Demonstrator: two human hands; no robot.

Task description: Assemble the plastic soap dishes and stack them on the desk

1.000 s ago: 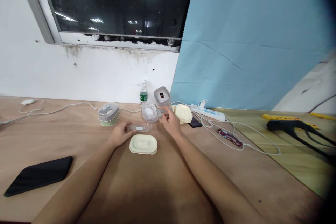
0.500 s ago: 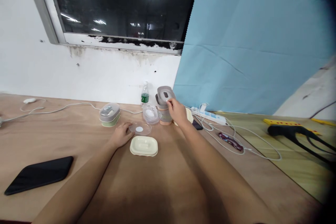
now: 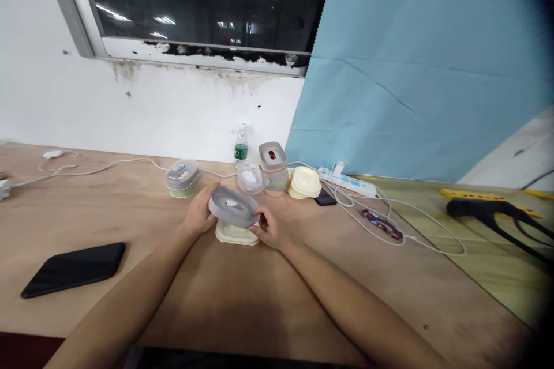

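A grey oval lid (image 3: 223, 213) with a slot in its middle is held between my two hands, tilted above the table. My left hand (image 3: 201, 211) grips its left end, and the fingers of my right hand (image 3: 272, 229) pinch its right end. Directly below it, partly covered, lies a cream rectangular tray (image 3: 237, 236). Through the slot something white shows, too small to make out. Behind it stand a stack of clear plastic covers (image 3: 251, 180) and a stack of grey and pinkish pieces (image 3: 273, 155).
Left of the hands sits a closed grey-and-green box (image 3: 182, 176). Cream trays (image 3: 305, 182) are stacked at the right, by a power strip (image 3: 352, 184) with looped white cables. A bottle (image 3: 241, 144) stands by the wall; a black phone-like slab (image 3: 74, 268) lies front left.
My right hand has brought a grey lid from the stack toward me, over the cream tray. My left hand has moved from the clear cover onto the lid.
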